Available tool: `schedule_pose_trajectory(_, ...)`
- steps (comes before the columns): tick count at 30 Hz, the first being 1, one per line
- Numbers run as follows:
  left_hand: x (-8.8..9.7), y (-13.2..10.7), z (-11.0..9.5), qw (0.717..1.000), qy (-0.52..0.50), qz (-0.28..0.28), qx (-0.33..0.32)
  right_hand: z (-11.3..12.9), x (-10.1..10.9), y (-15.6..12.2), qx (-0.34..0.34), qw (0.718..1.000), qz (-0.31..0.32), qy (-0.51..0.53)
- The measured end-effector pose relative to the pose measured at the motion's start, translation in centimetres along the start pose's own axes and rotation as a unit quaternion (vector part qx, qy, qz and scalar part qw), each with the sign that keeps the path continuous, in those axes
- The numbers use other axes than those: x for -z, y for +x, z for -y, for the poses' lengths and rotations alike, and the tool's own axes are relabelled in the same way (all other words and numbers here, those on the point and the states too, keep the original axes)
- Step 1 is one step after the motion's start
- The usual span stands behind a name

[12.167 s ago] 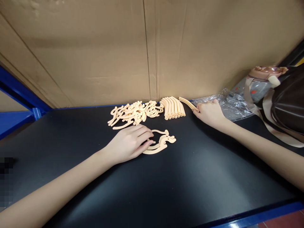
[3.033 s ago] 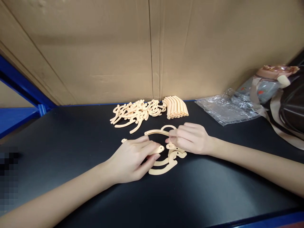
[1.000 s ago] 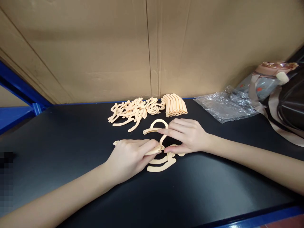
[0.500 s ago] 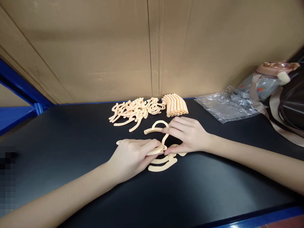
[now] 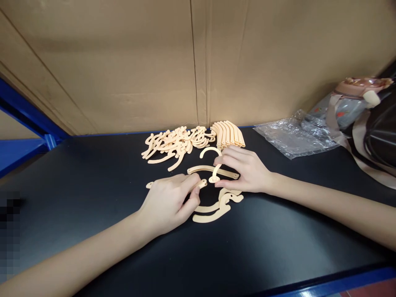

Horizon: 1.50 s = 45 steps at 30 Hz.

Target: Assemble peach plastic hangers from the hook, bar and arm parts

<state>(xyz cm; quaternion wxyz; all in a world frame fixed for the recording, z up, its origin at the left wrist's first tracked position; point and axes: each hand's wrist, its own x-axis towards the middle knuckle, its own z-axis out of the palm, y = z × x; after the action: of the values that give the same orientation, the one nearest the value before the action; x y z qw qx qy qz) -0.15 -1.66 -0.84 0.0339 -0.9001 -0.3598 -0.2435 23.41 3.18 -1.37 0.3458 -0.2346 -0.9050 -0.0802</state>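
Observation:
My left hand (image 5: pixel 173 202) is closed around a cream hanger arm (image 5: pixel 202 184); one holed end pokes out past the thumb, the other beyond the knuckles. In my right hand (image 5: pixel 243 169) a curved hanger hook (image 5: pixel 213 152) is pinched, its round foot hanging below the fingers, a little apart from the arm's end. Behind the hook, a long curved piece (image 5: pixel 201 168) lies on the black table (image 5: pixel 123 247). Nearer me, between the hands, two notched curved pieces (image 5: pixel 213 215) lie partly overlapped.
At the back, a loose pile of cream pieces (image 5: pixel 176 144) lies beside a neat row of stacked curved pieces (image 5: pixel 229 135). To the right are a clear plastic bag (image 5: pixel 293 136) and a strapped bottle (image 5: pixel 352 103). A cardboard wall (image 5: pixel 123 74) stands behind, with a blue frame (image 5: pixel 27 111) at left.
The hook and the hanger arm, close together before, are now apart. My right hand has moved up slightly with the hook; my left hand has drawn back to the left.

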Motion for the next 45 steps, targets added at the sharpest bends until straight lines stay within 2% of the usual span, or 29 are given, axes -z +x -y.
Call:
schedule_pose_trajectory(6,0.22,0.57,-0.25,0.998,-0.029,0.029,-0.055,-0.17,0.08,0.05,-0.041,0.997,0.036,0.061)
schedule_pose_trajectory(14,-0.08,0.65,-0.2,0.998,-0.028,0.034,-0.052,-0.36,0.13,-0.06,-0.056,0.992,0.073,0.083)
schedule_pose_trajectory(24,-0.28,0.6,-0.15,0.997,-0.034,0.038,-0.059,-0.13,0.06,0.18,0.028,0.992,0.122,0.019)
schedule_pose_trajectory(29,-0.15,0.53,-0.06,0.996,-0.049,0.049,-0.059,-0.13,0.1,0.19,0.04,0.991,0.125,0.008)
schedule_pose_trajectory(38,-0.06,0.51,0.08,0.996,-0.043,0.053,-0.058,-0.11,0.29,0.15,-0.001,0.99,0.137,0.04)
schedule_pose_trajectory(45,-0.1,0.66,-0.05,0.995,-0.048,0.063,-0.058,-0.17,0.08,0.0,-0.02,0.992,0.1,0.069)
